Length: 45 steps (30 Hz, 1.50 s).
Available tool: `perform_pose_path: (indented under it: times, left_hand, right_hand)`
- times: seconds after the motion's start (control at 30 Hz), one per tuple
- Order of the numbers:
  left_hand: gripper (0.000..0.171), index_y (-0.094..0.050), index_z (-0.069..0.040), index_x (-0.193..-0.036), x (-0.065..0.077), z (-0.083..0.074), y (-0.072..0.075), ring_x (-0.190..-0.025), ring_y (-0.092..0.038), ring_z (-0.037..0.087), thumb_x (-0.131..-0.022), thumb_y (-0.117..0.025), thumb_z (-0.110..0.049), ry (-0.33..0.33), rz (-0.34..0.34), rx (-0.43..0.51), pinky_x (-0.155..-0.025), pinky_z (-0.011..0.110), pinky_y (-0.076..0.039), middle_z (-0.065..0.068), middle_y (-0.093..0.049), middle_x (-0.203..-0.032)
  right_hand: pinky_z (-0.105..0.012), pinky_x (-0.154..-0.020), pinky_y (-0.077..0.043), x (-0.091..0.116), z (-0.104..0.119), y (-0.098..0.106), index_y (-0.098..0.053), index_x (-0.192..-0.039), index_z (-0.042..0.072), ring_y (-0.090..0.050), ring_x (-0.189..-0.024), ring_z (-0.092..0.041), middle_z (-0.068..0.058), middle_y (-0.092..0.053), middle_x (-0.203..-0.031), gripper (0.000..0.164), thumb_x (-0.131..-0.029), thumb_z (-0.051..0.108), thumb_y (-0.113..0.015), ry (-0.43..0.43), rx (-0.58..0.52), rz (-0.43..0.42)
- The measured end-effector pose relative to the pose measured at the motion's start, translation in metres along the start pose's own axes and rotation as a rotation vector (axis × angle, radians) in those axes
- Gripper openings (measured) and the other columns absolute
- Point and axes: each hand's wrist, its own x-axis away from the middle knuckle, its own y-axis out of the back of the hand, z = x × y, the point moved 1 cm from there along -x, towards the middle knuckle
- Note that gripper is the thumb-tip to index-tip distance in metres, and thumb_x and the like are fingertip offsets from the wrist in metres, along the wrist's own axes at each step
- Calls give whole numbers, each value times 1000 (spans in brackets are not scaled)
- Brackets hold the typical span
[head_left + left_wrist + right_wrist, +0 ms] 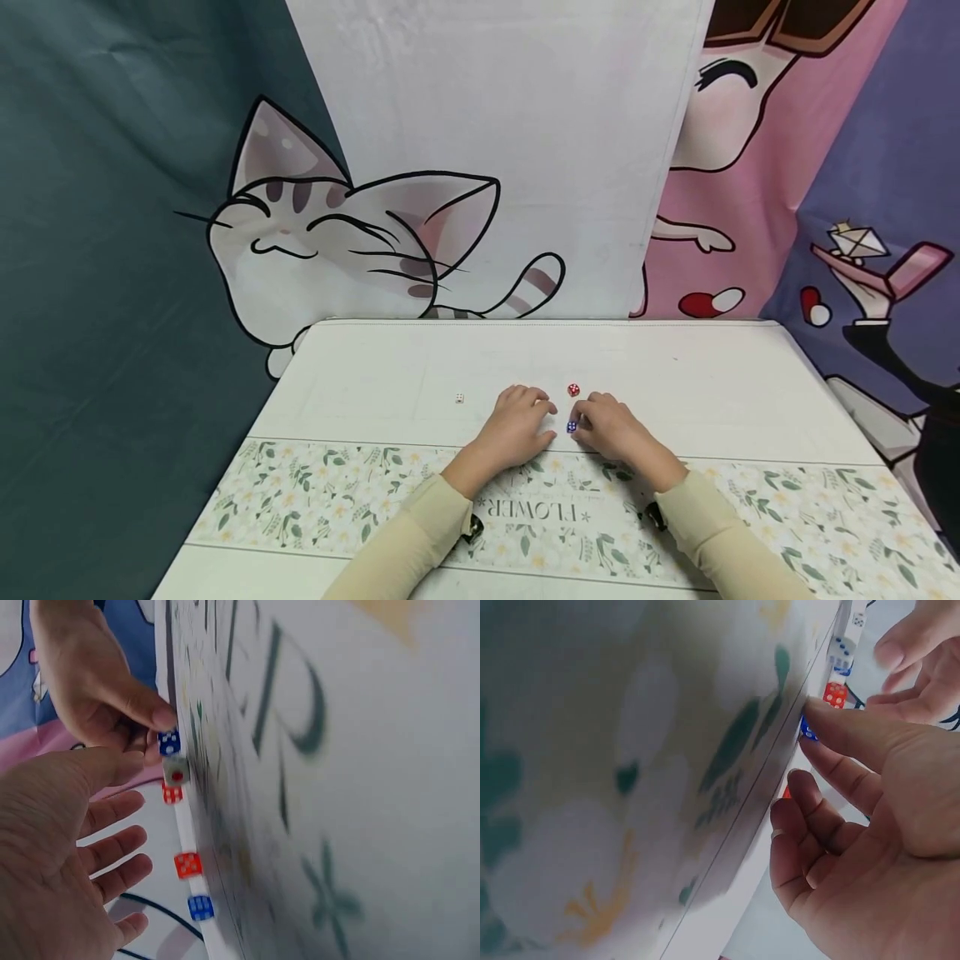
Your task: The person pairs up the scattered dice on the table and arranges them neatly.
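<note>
My right hand (611, 427) pinches a blue die (572, 427) between thumb and forefinger, low over the white part of the tabletop. My left hand (515, 427) faces it from the left, fingers loosely bent and apart, with nothing held. A white die with a red pip (176, 772) sits close to the pinched die in the left wrist view, near my left thumb (120, 766). A red die (573, 389) lies just beyond my right fingers. Further along stand another red die (188, 865) and a second blue die (200, 907), mostly hidden by my left hand in the head view.
A small white die (460, 398) lies left of my left hand. Across the table runs a flowered band (360, 492) with the word FLOWER printed on it. Cartoon-print curtains (510, 100) hang behind the table's far edge.
</note>
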Motion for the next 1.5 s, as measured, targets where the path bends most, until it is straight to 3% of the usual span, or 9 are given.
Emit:
perform_pose_path:
  times: [0.33,0.6,1.1,1.5]
  left_hand:
    - [18,-74,-26,-105,-4,-18,-10,-121,-52,17,-93,-71,-39,24,37,-89,-116,49,-32,-5,-62,-128]
    - [15,-73,-26,-91,-4,-25,-13,-120,-52,17,-91,-74,-41,35,73,-129,-114,44,-32,-5,-63,-126]
    - [14,-75,-24,-99,11,-35,-5,-123,-50,18,-92,-69,-35,-37,161,-138,-117,49,-29,-5,-62,-130]
    - [24,-75,-20,-107,24,-38,-2,-123,-50,18,-92,-69,-38,-77,174,-151,-117,51,-30,-4,-61,-130]
  right_hand:
    - [-36,-68,-39,7,10,-8,-66,-87,13,-45,-78,-17,2,-52,-81,14,-86,18,-80,72,7,-22]
    - [-35,-69,-36,12,16,-9,-67,-86,13,-42,-77,-16,3,-51,-81,16,-86,21,-81,55,-2,-6]
    - [-33,-70,-34,33,23,-9,-59,-77,19,-39,-78,-14,7,-47,-81,25,-83,22,-83,77,-37,18]
    - [-31,-69,-36,45,31,-10,-63,-82,18,-41,-80,-14,7,-50,-84,19,-84,23,-82,97,-36,35]
